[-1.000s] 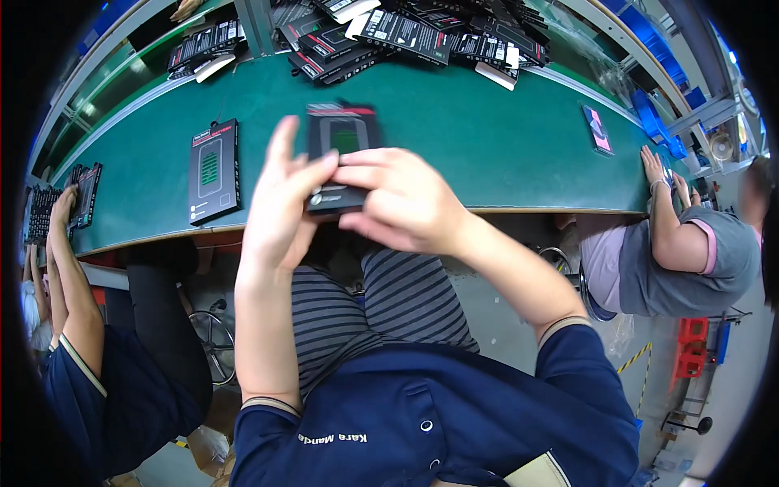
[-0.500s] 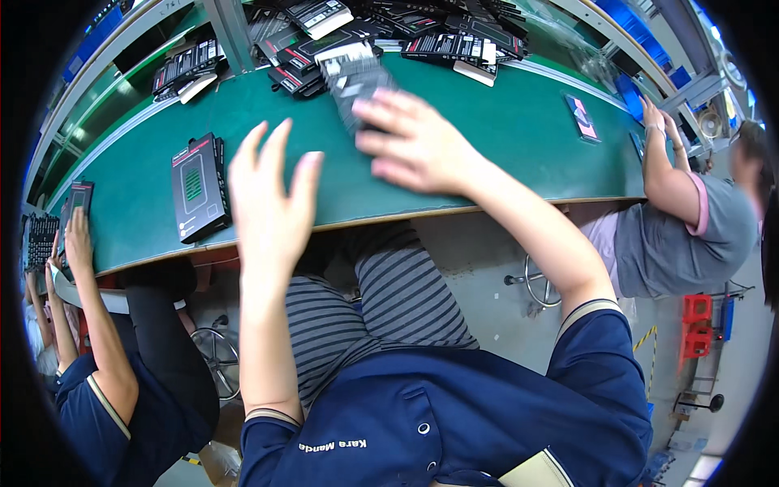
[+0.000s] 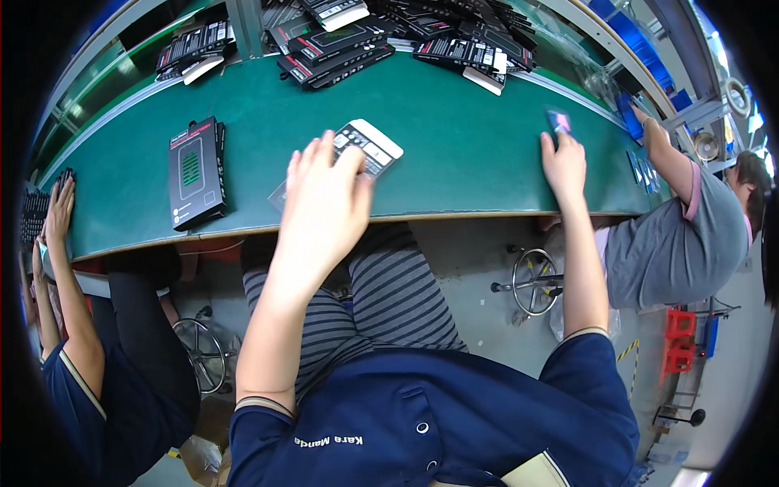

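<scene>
A black carton with an opened white flap (image 3: 378, 144) lies tilted under my left hand (image 3: 326, 199), whose fingers curl over it; the hand hides much of the carton. Away to the right, my right hand (image 3: 564, 166) has its fingers on a small, flat, phone-like piece (image 3: 558, 122) with a pink and blue face. The fingers cover its near end. Left of my left hand stands a small stack of black cartons (image 3: 195, 174) with a green pattern on top.
Black cartons (image 3: 337, 53) pile up at the back of the green table (image 3: 454, 138), with more cartons (image 3: 466, 55) beside them. A co-worker (image 3: 673, 235) sits at the right near thin blue pieces (image 3: 641, 172). Another co-worker's hand (image 3: 58, 211) is at the left edge.
The carton under my right hand has come nearer, now under my left hand. My right hand has moved right to the phone-like piece, which has shifted slightly left.
</scene>
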Demonstrator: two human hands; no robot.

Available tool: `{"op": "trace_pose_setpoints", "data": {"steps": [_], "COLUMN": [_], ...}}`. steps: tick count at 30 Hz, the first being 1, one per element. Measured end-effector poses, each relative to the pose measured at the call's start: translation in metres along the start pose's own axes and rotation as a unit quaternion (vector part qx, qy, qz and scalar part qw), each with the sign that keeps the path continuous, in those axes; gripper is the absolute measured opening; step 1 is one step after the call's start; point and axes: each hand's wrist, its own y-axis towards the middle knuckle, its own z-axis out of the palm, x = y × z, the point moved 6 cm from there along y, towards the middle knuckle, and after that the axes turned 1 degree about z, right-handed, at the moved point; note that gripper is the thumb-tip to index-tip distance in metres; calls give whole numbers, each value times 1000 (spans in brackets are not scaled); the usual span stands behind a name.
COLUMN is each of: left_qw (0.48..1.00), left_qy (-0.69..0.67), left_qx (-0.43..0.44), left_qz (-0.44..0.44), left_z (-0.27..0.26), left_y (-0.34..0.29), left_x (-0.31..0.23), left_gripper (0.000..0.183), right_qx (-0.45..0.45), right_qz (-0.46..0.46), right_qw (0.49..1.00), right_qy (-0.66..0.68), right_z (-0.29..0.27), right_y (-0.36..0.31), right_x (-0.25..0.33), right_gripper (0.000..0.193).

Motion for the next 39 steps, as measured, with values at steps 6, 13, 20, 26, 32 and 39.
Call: {"op": "trace_pose_setpoints", "data": {"steps": [6, 13, 20, 26, 32, 39], "left_qw": [986, 981, 981, 883, 693, 742], "left_qy": [-106, -89, -185, -411, -695, -631], "left_qx": [107, 162, 31, -223, -189, -224], "left_qz": [77, 60, 44, 18, -35, -19], "left_z": [1, -3, -14, -14, -30, -35], "left_y": [12, 14, 26, 22, 30, 27], "left_x": [-7, 4, -8, -13, -6, -4], "left_gripper": [49, 74, 83, 81, 20, 16], "right_qx": [-4, 282, 93, 264, -104, 55], "right_qz": [-96, -305, -160, 31, -185, -23], "right_qw": [961, 812, 641, 348, 632, 444], "right_qy": [259, 409, 745, 899, 745, 894], "right_z": [-39, -55, -90, -94, -105, -96], "right_y": [-78, -80, -95, -76, -87, -83], "right_x": [119, 172, 207, 254, 252, 259], "right_gripper": [31, 34, 49, 30, 13, 15]}}
